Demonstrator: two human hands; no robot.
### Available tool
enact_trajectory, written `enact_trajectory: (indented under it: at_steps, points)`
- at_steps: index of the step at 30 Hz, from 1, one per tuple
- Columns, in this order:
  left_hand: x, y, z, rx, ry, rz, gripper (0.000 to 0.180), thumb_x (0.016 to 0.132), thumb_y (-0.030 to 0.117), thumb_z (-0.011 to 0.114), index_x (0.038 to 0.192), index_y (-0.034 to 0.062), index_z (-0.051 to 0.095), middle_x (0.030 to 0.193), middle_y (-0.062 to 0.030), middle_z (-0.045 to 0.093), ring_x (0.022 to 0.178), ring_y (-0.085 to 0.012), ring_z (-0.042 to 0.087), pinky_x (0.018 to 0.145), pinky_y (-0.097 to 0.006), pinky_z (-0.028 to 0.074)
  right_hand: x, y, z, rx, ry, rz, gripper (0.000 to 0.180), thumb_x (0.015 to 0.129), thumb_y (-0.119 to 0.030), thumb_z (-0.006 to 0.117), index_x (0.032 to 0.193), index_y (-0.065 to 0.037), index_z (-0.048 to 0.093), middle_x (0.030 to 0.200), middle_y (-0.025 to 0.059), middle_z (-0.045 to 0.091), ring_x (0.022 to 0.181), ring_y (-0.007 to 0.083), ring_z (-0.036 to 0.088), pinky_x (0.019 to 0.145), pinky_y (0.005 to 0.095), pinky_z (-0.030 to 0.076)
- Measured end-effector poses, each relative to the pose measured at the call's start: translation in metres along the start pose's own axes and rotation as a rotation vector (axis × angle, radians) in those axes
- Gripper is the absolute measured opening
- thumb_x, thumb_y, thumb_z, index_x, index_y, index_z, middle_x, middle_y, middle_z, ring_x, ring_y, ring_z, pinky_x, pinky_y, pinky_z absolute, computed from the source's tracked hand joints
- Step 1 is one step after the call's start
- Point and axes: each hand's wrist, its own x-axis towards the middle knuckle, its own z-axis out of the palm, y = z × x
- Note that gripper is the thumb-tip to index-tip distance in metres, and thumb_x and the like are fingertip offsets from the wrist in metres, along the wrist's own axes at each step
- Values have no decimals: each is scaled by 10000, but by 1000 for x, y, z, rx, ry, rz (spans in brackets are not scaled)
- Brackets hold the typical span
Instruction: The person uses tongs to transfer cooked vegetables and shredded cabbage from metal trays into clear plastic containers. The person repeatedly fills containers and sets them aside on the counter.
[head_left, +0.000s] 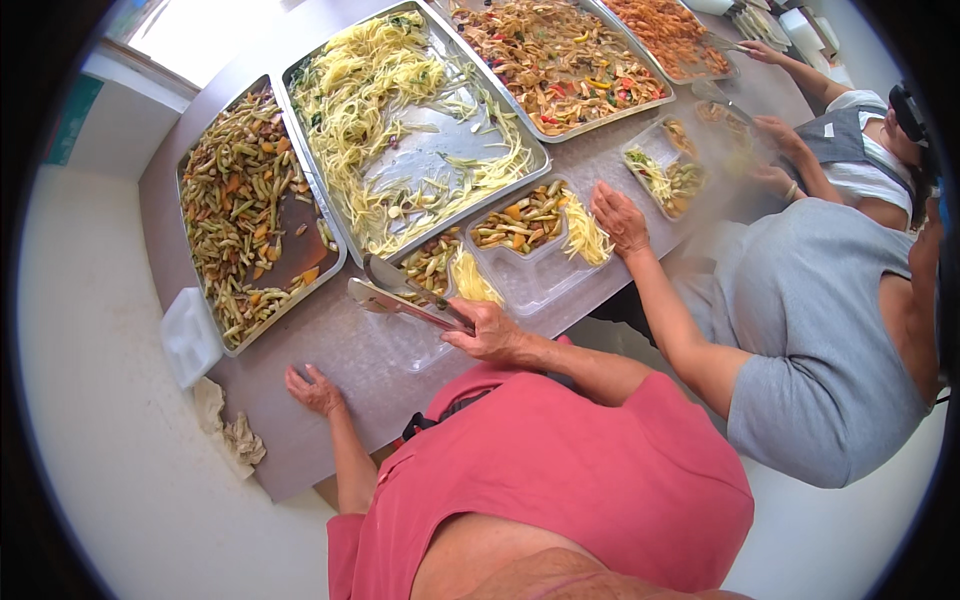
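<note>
My right hand [487, 331] is closed round the handle end of metal tongs [385, 300], whose two arms stand apart. The tongs hang over a clear plastic meal tray [421, 340], which holds chopped vegetable pieces [432, 262] and yellow shreds [474, 280]. My left hand [316, 390] rests on the table [290, 440], fingers apart and nothing in it. Touching that tray's right side is a second clear tray [530, 290] with the same two foods. A co-worker's hand [620, 218] is beside its right end.
Beyond the trays lie large metal pans of vegetable pieces [245, 200], yellow shreds [350, 130], sliced mixed food [560, 60] and orange-red food [665, 35]. White stacked containers [190, 335] and a crumpled cloth [240, 440] sit left. Co-workers, one in a grey shirt [800, 300], stand right.
</note>
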Motion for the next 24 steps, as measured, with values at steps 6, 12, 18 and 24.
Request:
enact_trajectory:
  at_steps: [6,12,18,24]
  points:
    - [1,4,2,-2,-21,-2,438,863,211,591,1232,-12,515,1251,-160,499,1180,-320,459,1015,-409,359,1,-1,-5,0,12,13,304,767,-200,714,893,0,522,662,124,526,596,278,544,562,371,431]
    - [-9,-7,-2,-13,29,-45,464,832,194,620,1238,-2,511,1261,-173,495,1181,-336,460,1014,-413,363,2,-15,0,-1,-34,42,268,770,-176,698,887,-4,528,655,124,512,576,257,525,541,369,413]
    - [29,-4,-6,-310,52,-199,474,788,182,664,1224,48,534,1206,-155,515,1183,-315,462,1004,-394,386,-19,-1,13,3,31,62,305,764,-122,696,1014,7,577,681,71,537,582,167,490,540,312,421]
    - [150,-42,-31,-119,191,73,408,751,160,671,1132,50,575,1158,-134,556,1102,-317,516,953,-401,418,-32,-12,36,57,78,123,324,781,-121,698,1044,14,566,692,31,524,601,120,476,547,269,417]
